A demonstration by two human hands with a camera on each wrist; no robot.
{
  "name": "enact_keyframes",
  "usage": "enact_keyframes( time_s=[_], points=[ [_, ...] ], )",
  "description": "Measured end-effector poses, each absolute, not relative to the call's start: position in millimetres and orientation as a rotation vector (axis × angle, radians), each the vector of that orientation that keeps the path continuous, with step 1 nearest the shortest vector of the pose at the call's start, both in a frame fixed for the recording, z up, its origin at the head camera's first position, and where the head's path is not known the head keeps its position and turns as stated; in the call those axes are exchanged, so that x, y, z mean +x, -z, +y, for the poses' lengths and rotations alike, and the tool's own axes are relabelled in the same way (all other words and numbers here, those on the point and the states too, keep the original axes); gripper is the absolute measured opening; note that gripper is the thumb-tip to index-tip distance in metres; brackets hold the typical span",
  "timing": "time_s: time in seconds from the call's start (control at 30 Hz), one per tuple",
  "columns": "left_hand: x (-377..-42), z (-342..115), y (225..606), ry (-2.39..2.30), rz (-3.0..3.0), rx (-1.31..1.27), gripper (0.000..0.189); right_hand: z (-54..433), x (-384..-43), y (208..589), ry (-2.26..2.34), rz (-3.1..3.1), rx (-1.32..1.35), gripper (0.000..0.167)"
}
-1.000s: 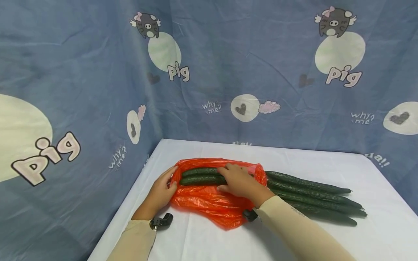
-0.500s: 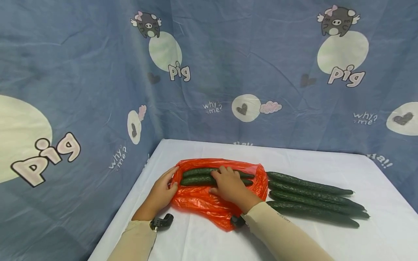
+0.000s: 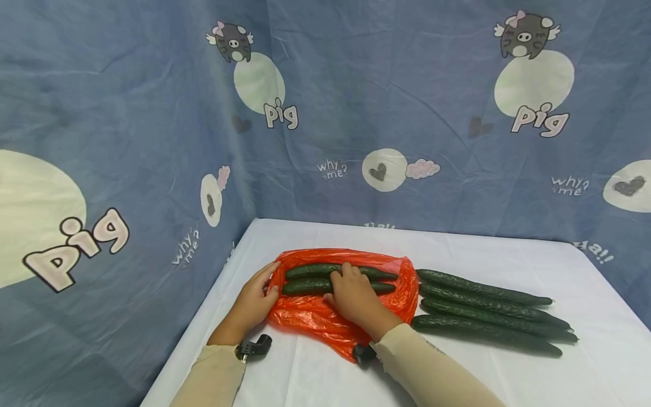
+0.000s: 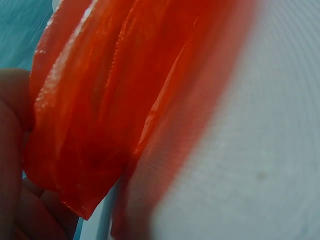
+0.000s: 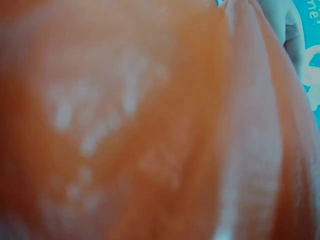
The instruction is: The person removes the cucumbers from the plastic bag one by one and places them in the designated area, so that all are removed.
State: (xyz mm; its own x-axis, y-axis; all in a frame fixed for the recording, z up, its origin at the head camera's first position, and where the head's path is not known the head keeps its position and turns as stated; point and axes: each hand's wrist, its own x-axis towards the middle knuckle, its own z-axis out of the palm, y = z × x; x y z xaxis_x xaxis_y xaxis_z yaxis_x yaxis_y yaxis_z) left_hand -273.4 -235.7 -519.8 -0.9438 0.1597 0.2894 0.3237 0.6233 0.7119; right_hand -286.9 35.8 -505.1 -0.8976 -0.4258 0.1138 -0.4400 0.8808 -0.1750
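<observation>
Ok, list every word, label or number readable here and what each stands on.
"pig": backdrop, three times.
"why me?": backdrop, three times.
"Ha!!": backdrop, lower right.
"me": backdrop in the right wrist view, the rest cut off.
Partly hidden behind the table: more backdrop lettering.
Too small to read: marking on the right sleeve.
</observation>
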Motion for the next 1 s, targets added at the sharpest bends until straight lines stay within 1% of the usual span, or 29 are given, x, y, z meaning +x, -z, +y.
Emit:
enact_keyframes(
  time_s=[0.27, 0.6, 1.0],
  points=[
    [-273.1, -235.7, 520.2, 1.198, -2.653, -0.389, 0.065, 33.0, -285.6, 514.2, -0.39, -2.988, 0.644, 0.046],
    [-274.5, -235.4, 518.9, 1.215, -2.656, -0.388, 0.065, 34.1, -286.8, 512.4, -0.381, -2.985, 0.646, 0.038],
    [-274.3, -234.7, 518.2, 1.193, -2.669, -0.379, 0.064, 40.3, -285.1, 508.1, -0.359, -2.951, 0.662, 0.036]
  ],
)
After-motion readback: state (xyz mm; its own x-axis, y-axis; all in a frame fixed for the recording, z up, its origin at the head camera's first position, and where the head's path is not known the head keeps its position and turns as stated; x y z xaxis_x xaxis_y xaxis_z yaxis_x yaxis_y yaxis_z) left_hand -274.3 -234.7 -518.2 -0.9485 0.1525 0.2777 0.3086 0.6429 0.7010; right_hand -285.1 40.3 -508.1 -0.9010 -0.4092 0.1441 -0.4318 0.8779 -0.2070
